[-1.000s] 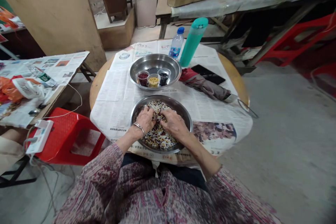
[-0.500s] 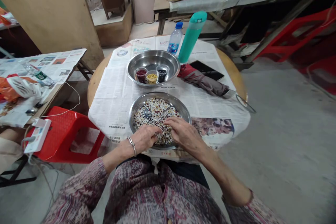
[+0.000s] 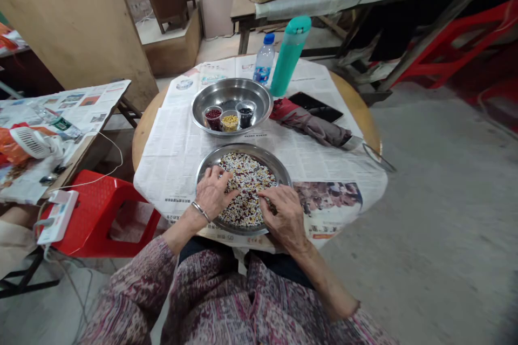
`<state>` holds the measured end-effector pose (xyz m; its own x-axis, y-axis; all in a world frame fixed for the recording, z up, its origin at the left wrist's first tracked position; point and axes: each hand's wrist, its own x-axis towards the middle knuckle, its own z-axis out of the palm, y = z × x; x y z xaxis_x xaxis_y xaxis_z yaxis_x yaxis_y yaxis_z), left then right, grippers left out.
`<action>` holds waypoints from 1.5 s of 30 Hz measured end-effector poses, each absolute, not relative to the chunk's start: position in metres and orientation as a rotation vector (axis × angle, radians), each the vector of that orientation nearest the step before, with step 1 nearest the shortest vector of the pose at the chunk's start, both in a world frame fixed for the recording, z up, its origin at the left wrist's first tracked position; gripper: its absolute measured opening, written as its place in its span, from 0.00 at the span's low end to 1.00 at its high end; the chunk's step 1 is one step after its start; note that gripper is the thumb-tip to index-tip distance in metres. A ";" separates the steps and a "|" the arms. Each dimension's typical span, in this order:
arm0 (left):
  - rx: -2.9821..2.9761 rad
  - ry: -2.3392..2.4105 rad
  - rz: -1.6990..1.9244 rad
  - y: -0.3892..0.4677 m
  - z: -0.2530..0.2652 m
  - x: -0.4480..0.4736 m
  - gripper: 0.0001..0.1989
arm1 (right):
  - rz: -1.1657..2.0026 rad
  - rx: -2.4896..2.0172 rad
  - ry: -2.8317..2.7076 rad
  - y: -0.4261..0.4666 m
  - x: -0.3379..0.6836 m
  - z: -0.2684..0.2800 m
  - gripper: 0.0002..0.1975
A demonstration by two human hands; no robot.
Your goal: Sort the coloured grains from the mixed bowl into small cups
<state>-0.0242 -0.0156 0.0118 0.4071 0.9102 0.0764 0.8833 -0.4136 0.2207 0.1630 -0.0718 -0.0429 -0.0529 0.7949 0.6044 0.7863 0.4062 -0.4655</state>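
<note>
A shallow steel bowl (image 3: pixel 285 168) in front of me holds a spread of mixed grains and beans (image 3: pixel 246 183), mostly white with dark red, yellow and black bits. Over its left side is my left hand (image 3: pixel 213 191), wearing a bangle, its fingers bent and apart with nothing visible in them. My right hand (image 3: pixel 283 213) reaches over the right side, thumb and forefinger tips close together at the grains; whatever lies between them is too small to make out. Behind stands a larger steel basin (image 3: pixel 230 86) with cups of red beans (image 3: pixel 213 118), yellow beans (image 3: pixel 230 123) and black beans (image 3: pixel 245 117).
Newspaper covers the round table (image 3: pixel 162 145). Toward the back stand a water bottle (image 3: pixel 264 60) and a teal bottle (image 3: pixel 290 56). A folded umbrella (image 3: pixel 309 125) and a black phone (image 3: pixel 315 107) lie at right. A red stool (image 3: pixel 101 215) with a power strip (image 3: pixel 59 216) is left.
My left hand has moved left and up, its fingers spreading apart. My right hand has shifted slightly right and lower. The dark patch at the bowl's left is now covered by my left hand.
</note>
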 end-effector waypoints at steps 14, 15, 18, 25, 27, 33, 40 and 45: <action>1.951 1.342 0.146 0.005 0.021 0.013 0.09 | 0.066 -1.279 -1.518 -0.069 0.164 -0.059 0.05; 1.982 1.305 0.182 0.001 0.021 0.015 0.08 | 0.067 -1.278 -1.516 -0.070 0.164 -0.059 0.05; 2.198 1.132 0.269 -0.010 0.018 0.020 0.09 | 0.088 -1.301 -1.493 -0.070 0.164 -0.058 0.05; 2.480 1.023 0.394 -0.009 0.021 0.004 0.19 | 0.123 -1.352 -1.440 -0.072 0.163 -0.053 0.09; 2.603 1.048 0.283 -0.008 0.024 -0.005 0.22 | 0.126 -1.359 -1.429 -0.072 0.162 -0.053 0.09; 2.859 0.772 -0.064 0.000 0.013 -0.003 0.19 | 0.141 -1.377 -1.426 -0.072 0.163 -0.057 0.10; 2.755 1.086 -0.124 0.032 0.008 0.012 0.15 | 0.144 -1.393 -1.420 -0.072 0.163 -0.058 0.10; 2.641 1.520 -0.006 0.039 0.021 0.002 0.14 | 0.142 -1.392 -1.433 -0.071 0.164 -0.058 0.09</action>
<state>0.0021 0.0386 0.0209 0.5036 0.8625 -0.0503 0.8628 -0.4992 0.0798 0.1636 -0.0714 -0.0585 0.2662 0.7697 0.5802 0.6414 0.3079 -0.7027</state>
